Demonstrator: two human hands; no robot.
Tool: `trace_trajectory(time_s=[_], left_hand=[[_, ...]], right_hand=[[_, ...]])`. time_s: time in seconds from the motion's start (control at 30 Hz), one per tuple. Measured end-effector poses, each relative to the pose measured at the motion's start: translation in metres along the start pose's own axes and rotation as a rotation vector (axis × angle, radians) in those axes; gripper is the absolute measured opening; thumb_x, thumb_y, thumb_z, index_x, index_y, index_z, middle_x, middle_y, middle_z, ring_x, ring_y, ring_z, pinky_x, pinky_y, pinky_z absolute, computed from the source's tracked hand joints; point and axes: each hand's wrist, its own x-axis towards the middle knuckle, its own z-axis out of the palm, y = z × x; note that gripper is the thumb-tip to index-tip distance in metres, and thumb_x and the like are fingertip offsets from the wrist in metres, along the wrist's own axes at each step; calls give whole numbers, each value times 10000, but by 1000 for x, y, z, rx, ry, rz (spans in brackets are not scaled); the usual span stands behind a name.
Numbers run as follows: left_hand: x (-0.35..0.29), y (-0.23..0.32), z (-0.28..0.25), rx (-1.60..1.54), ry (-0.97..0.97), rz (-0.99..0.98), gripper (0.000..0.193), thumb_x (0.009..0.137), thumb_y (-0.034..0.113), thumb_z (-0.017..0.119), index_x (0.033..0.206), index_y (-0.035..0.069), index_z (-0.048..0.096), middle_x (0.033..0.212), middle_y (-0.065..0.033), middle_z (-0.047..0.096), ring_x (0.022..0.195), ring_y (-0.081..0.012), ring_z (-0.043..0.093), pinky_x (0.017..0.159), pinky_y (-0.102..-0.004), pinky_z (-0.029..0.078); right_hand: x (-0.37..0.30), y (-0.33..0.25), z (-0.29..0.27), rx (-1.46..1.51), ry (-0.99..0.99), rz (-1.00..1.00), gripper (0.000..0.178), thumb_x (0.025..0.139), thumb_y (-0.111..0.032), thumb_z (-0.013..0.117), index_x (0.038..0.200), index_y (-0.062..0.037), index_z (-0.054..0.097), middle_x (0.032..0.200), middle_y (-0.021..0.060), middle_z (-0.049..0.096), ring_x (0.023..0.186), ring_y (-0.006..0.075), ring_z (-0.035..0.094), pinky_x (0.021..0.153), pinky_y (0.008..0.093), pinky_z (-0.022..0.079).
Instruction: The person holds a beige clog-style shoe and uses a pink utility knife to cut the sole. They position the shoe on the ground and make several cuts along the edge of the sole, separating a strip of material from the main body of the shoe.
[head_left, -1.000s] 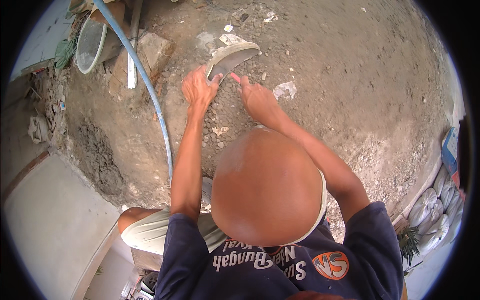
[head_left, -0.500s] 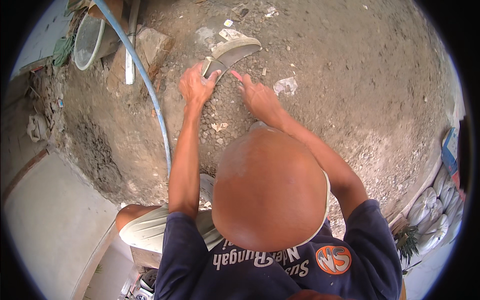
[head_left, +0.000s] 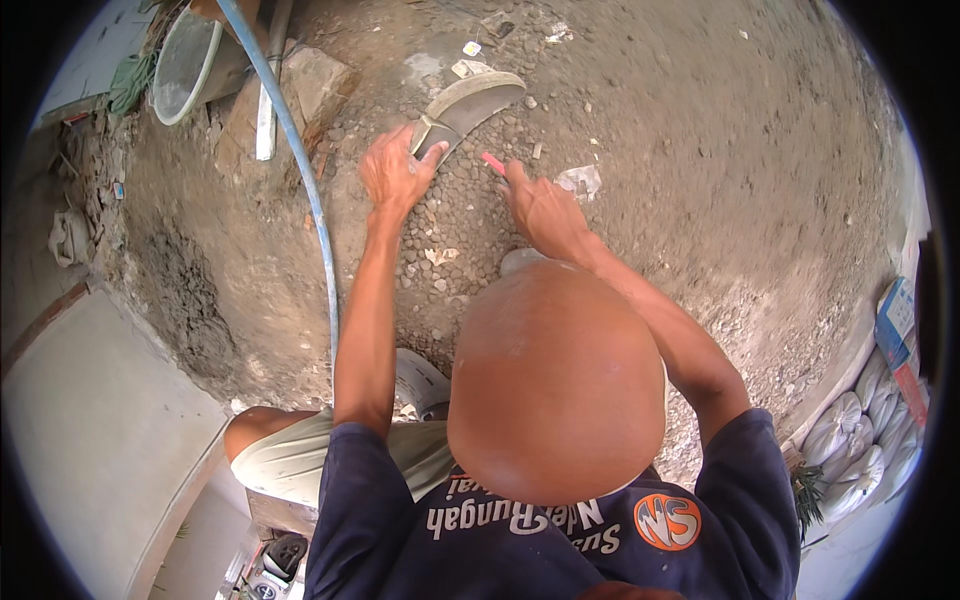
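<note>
My left hand (head_left: 395,172) is closed on the near end of a curved, crescent-like grey piece (head_left: 478,103) with a thick pale rim. Its thumb lies on the grey face, near a seam or join between a smaller near section and the longer far one. What the piece is made of I cannot tell. To its right, my right hand (head_left: 545,210) is closed around a thin pink-red stick-like tool (head_left: 493,163). The tool's tip sits a little apart from the grey piece, above the gravelly ground (head_left: 470,195). The rest of the tool is hidden in the fingers.
A blue hose (head_left: 300,150) runs down the left side. Beyond it lie a large rock (head_left: 315,88), a pale strip (head_left: 265,125) and a tipped bucket (head_left: 188,65). Crumpled scrap (head_left: 580,180) lies right of my right hand. White sacks (head_left: 850,440) are piled at far right.
My right hand and the pink-red tool have drawn back to the right and nearer to me, away from the grey piece. My left hand keeps its hold with little movement.
</note>
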Motion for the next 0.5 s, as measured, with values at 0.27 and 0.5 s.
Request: trace_trajectory(time_s=[0.27, 0.5], left_hand=[[-6, -3, 1, -52, 15, 48, 374, 837, 390, 861, 1083, 116, 795, 982, -89, 760, 943, -345, 704, 856, -478, 542], [-7, -3, 3, 19, 26, 97, 438, 857, 422, 845, 1121, 78, 788, 1053, -122, 777, 995, -366, 719, 945, -472, 547]], right_hand=[[3, -8, -9, 267, 44, -12, 275, 1133, -271, 511, 1107, 2, 484, 771, 317, 688, 752, 564, 679, 658, 649, 528], [-12, -18, -8, 88, 65, 59, 244, 1141, -305, 514, 1199, -69, 495, 795, 314, 700, 766, 576, 669, 687, 665, 524]])
